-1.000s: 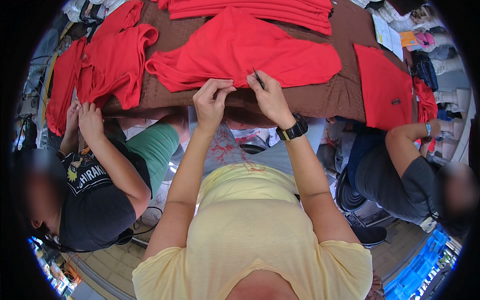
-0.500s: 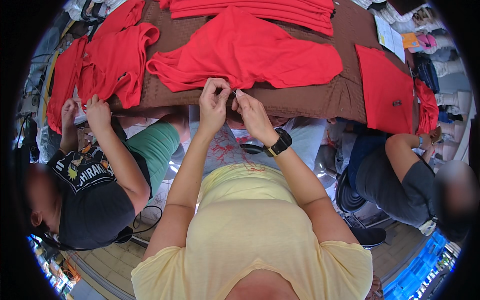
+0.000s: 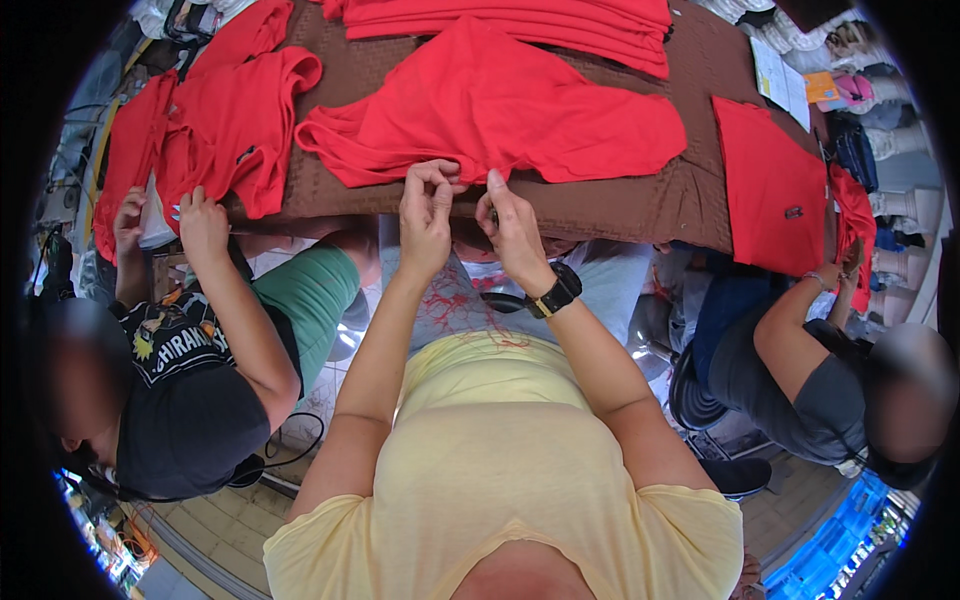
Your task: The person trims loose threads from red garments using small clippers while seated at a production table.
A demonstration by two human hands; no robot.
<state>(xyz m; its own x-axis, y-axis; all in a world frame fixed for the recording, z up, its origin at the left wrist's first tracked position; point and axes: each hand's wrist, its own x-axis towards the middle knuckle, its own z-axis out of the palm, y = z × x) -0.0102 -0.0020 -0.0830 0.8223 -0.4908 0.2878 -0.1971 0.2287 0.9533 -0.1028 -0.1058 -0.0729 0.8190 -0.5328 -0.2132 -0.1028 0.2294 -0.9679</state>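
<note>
Pinching a red garment at the table edge

Red garment: spread on brown-covered table, hem at near edge. Left hand: fingertips pinched together on the hem. Right hand: fingers curled around a small dark object beside it, index raised. Folded red stack behind; co-workers seated either side.

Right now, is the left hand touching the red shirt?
Touching. The head view shows the left hand with fingertips pinching the near hem of the red shirt; no gap between them.
</note>
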